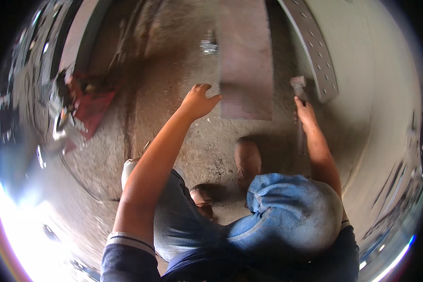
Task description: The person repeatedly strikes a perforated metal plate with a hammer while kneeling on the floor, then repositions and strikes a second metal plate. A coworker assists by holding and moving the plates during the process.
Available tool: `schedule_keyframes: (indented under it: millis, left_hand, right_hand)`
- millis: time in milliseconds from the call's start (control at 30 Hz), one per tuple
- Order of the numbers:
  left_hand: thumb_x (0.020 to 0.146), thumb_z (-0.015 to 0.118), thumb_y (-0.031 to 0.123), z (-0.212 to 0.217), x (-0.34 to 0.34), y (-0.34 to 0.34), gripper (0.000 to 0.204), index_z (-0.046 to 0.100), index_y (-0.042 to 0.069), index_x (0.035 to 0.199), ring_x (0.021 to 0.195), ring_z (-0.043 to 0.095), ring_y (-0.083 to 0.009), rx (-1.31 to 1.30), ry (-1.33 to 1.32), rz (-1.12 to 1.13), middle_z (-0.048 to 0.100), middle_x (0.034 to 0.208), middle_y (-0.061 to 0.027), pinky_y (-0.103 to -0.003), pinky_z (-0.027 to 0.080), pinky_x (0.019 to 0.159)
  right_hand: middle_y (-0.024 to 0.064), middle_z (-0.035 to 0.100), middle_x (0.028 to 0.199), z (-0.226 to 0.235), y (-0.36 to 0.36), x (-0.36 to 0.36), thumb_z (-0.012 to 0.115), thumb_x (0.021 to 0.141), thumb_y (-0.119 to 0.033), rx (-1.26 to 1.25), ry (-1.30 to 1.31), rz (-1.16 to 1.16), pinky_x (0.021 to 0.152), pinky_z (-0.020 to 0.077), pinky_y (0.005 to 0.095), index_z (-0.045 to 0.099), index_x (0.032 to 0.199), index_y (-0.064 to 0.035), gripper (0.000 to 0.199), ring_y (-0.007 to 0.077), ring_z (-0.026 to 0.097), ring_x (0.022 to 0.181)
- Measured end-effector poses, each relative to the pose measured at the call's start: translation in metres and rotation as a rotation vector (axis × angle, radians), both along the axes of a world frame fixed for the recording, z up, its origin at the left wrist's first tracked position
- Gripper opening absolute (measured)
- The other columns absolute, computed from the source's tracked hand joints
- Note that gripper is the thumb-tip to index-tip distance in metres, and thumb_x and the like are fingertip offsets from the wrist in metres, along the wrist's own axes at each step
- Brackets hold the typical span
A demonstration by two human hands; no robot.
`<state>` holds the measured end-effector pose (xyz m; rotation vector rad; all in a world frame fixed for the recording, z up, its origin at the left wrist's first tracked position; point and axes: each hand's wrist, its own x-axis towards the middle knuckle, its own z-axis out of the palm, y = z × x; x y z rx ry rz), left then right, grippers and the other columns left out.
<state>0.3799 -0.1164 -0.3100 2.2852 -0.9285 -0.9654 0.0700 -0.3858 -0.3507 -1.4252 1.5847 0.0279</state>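
Note:
My right hand (305, 114) is wrapped round the handle of a hammer (298, 84), held with its metal head pointing away from me. The hammer is right of a long, flat reddish-brown steel plate (246, 66) that stretches away from me. My left hand (200, 101) hangs near the left edge of the plate, fingers apart and nothing in it. Whether the left fingertips touch the plate, I cannot tell. Slight motion blur softens both hands.
A steel strip with rows of holes (315, 51) lies beyond the hammer. Small shiny metal pieces (209, 46) sit left of the plate. Further left are a red object (93, 110) with tools and a long beam (82, 35). My brown boots (247, 162) stand before the plate.

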Motion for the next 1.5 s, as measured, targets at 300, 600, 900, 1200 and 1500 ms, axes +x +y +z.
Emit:
schedule_keyframes:
  millis: [300, 600, 900, 1200, 1500]
  left_hand:
    - [0.088, 0.073, 0.038, -0.021, -0.032, -0.024, 0.06, 0.063, -0.005, 0.127, 0.099, 0.066, -0.0221, 0.208, 0.298, 0.248, 0.068, 0.117, -0.0168, -0.034, 0.055, 0.087]
    - [0.085, 0.073, 0.039, -0.027, -0.029, -0.026, 0.056, 0.068, -0.01, 0.113, 0.081, 0.061, -0.0173, 0.02, 0.501, 0.506, 0.067, 0.097, -0.0121, -0.034, 0.052, 0.07]
    - [0.082, 0.073, 0.046, -0.014, -0.028, -0.018, 0.057, 0.072, -0.005, 0.108, 0.086, 0.061, -0.0184, -0.019, 0.524, 0.512, 0.069, 0.097, -0.0101, -0.033, 0.05, 0.079]
    - [0.084, 0.071, 0.046, -0.012, -0.027, -0.014, 0.057, 0.072, -0.006, 0.106, 0.094, 0.062, -0.0232, 0.008, 0.579, 0.446, 0.071, 0.102, -0.0116, -0.037, 0.049, 0.084]
    - [0.09, 0.061, 0.047, -0.007, -0.015, -0.006, 0.064, 0.059, 0.0, 0.134, 0.114, 0.061, -0.0287, -0.068, 0.766, 0.466, 0.06, 0.132, -0.0167, -0.04, 0.047, 0.101]
  right_hand:
    - [0.003, 0.055, 0.069, 0.048, 0.042, -0.123, 0.056, 0.1, -0.052, 0.146, -0.269, -0.516, 0.048, 0.0447, 0.0324, 0.056, 0.106, -0.0053, 0.047, 0.0159, 0.052, 0.052]
    - [0.006, 0.059, 0.068, 0.089, 0.053, -0.032, 0.053, 0.097, -0.063, -0.163, -0.321, -0.456, 0.049, 0.0512, 0.0368, 0.058, 0.105, 0.0007, 0.065, 0.0188, 0.058, 0.052]
    - [0.0042, 0.06, 0.079, 0.083, 0.076, 0.002, 0.077, 0.086, -0.037, 0.123, -0.323, -0.121, 0.051, 0.0483, 0.0306, 0.047, 0.137, -0.001, 0.068, 0.0121, 0.055, 0.058]
    - [0.0014, 0.056, 0.073, 0.096, 0.036, 0.022, 0.064, 0.09, -0.021, -0.188, -0.574, -0.489, 0.046, 0.0446, 0.0304, 0.053, 0.1, -0.0083, 0.019, 0.012, 0.053, 0.054]
    - [0.0038, 0.059, 0.068, 0.098, 0.116, 0.066, 0.074, 0.09, -0.027, 0.074, -0.201, 0.4, 0.043, 0.0443, 0.0314, 0.051, 0.128, 0.0047, 0.055, 0.0127, 0.056, 0.05]
